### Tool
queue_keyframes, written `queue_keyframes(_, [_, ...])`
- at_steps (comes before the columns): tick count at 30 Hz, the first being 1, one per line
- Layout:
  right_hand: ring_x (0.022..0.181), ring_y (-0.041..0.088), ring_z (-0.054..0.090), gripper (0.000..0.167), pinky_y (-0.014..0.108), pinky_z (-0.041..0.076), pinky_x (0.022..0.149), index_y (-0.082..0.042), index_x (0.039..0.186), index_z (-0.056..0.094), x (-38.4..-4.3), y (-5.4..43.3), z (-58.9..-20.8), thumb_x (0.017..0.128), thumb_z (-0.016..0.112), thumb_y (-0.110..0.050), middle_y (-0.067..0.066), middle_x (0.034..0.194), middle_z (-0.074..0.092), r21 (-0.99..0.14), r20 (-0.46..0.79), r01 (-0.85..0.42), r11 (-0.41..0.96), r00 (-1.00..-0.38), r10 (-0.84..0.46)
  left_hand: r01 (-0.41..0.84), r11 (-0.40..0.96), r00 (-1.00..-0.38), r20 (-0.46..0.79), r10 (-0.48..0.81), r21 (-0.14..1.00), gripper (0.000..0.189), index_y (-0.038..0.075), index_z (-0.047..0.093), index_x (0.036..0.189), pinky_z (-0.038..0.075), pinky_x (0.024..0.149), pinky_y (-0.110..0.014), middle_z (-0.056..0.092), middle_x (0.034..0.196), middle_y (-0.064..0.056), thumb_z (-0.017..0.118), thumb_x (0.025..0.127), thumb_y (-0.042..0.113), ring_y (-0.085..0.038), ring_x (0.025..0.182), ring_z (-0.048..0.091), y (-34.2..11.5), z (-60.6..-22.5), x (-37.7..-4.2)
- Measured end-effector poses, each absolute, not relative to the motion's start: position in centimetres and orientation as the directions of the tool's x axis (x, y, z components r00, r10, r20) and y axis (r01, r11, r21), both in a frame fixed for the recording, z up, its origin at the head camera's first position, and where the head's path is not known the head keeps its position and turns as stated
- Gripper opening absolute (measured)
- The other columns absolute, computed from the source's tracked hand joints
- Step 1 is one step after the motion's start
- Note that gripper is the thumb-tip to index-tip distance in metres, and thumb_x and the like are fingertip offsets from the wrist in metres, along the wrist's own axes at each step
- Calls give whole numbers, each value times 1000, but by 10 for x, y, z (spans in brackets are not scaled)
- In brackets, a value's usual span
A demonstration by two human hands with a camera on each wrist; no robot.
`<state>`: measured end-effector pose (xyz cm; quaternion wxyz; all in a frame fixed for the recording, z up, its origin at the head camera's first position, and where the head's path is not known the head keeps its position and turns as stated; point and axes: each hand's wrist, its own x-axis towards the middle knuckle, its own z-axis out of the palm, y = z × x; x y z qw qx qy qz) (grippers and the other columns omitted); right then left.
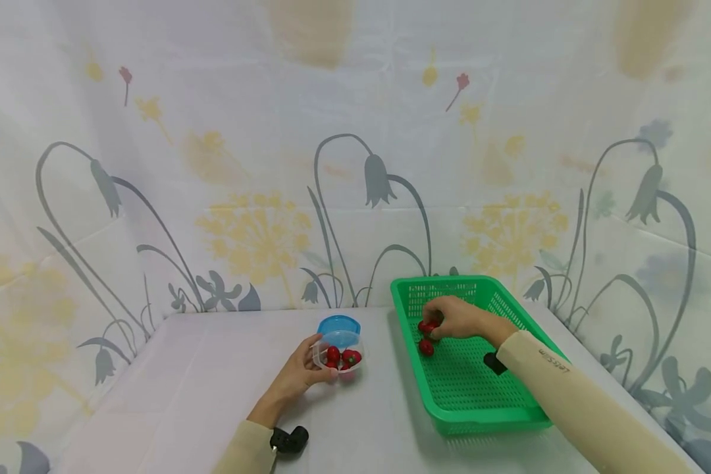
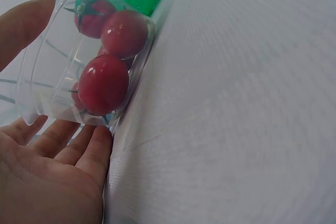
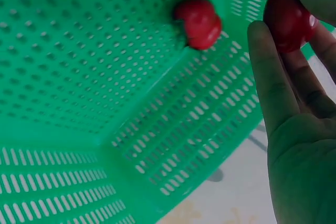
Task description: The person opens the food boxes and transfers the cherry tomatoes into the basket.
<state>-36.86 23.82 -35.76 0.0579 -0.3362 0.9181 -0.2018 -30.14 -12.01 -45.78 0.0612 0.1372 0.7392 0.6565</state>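
My left hand holds a small clear plastic container at its side, thumb at the rim and fingers against the lower wall. Inside the container lie several small red tomatoes, some with green stems. Over the green basket, my right hand pinches one red tomato between thumb and fingertips, its green stem up by the thumb. Other loose tomatoes lie close below that hand, along the basket's left side.
A blue lid lies on the white table just behind the container. The slotted basket stands to the right of the container, its high rim between the two hands. A flower-printed curtain closes off the back and both sides.
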Motion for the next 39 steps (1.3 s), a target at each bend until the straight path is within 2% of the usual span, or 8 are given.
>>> queue_keyframes(5, [77, 16, 51, 16, 33, 46, 67, -7, 96, 65, -371, 246, -366, 80, 69, -4, -1, 86, 59, -401, -23, -558, 727, -787, -617, 111, 113, -959, 76, 274, 987, 88, 6, 23, 150, 37, 104, -48, 35, 148, -23, 77, 81, 12, -40, 132, 39, -120, -457, -302])
queue_keyframes(15, [81, 14, 55, 17, 33, 48, 71, -10, 93, 65, -375, 250, -378, 79, 72, -4, -2, 88, 61, -421, -74, -534, 734, -786, -614, 112, 122, -960, 76, 268, 986, 89, 5, 22, 150, 36, 104, -49, 34, 149, -23, 77, 80, 12, -40, 131, 39, -120, -456, -303])
queue_keyframes(24, [87, 17, 58, 20, 35, 50, 74, -7, 98, 67, -374, 250, -380, 79, 70, -2, 1, 94, 63, -430, -82, -533, 729, -781, -619, 113, 120, -958, 77, 275, 986, 89, 5, 22, 150, 36, 104, -49, 34, 149, -24, 77, 80, 12, -41, 132, 39, -120, -456, -303])
queue_keyframes(31, [91, 22, 58, 22, 37, 51, 75, -6, 101, 67, -371, 250, -379, 80, 70, -1, 5, 99, 63, -431, -88, -503, 749, -803, -590, 109, 118, -960, 74, 271, 987, 89, 5, 22, 150, 35, 105, -49, 34, 148, -23, 77, 80, 11, -41, 132, 38, -120, -456, -302])
queue_keyframes(39, [89, 21, 60, 21, 35, 51, 73, -5, 99, 68, -371, 250, -374, 79, 68, 1, 5, 97, 65, -441, -67, -520, 732, -794, -605, 110, 123, -960, 73, 269, 986, 89, 5, 21, 150, 35, 104, -50, 34, 149, -23, 77, 81, 11, -42, 133, 37, -120, -458, -303])
